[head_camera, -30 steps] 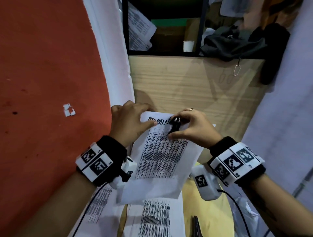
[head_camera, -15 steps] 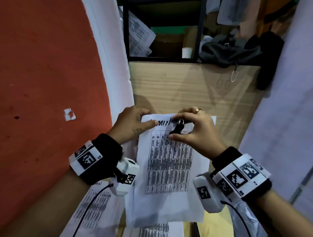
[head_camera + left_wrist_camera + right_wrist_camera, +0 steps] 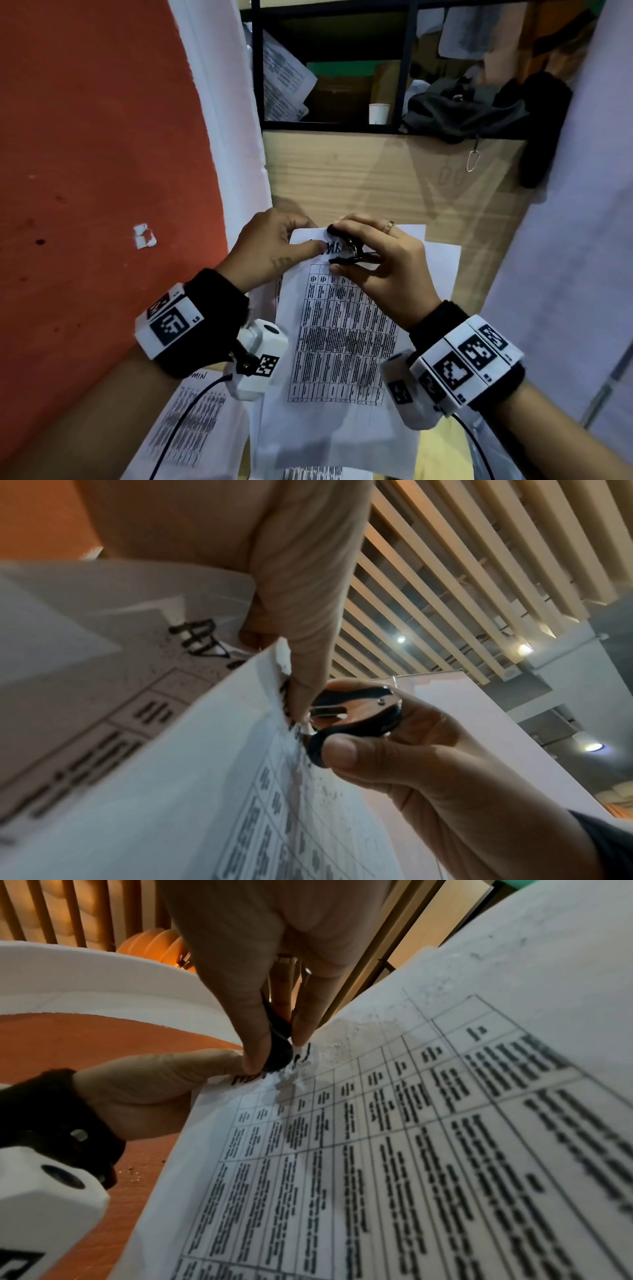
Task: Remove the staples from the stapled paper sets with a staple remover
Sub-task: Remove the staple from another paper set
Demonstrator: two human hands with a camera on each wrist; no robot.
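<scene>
I hold a stapled paper set (image 3: 339,335) printed with a table up in front of me. My left hand (image 3: 274,250) pinches its top left corner, thumb on the front next to the handwritten heading. My right hand (image 3: 380,263) grips a black staple remover (image 3: 349,251) between thumb and fingers. Its metal claws are pressed to the sheet's top edge, right beside my left thumb. In the left wrist view the staple remover (image 3: 356,718) bites at the torn paper edge (image 3: 284,669). In the right wrist view the staple remover (image 3: 279,1047) sits on crumpled paper (image 3: 291,1074). The staple itself is hidden.
More printed sheets (image 3: 191,421) lie below my hands on a yellow surface (image 3: 442,455). A wooden panel (image 3: 376,178) stands behind, under a dark shelf (image 3: 342,68) holding papers, a white cup (image 3: 378,113) and dark cloth (image 3: 462,109). Red floor (image 3: 85,154) lies to the left.
Both hands have lifted the paper set higher and nearer. The staple remover has turned from upright to lying sideways, and it has shifted left to my left thumb.
</scene>
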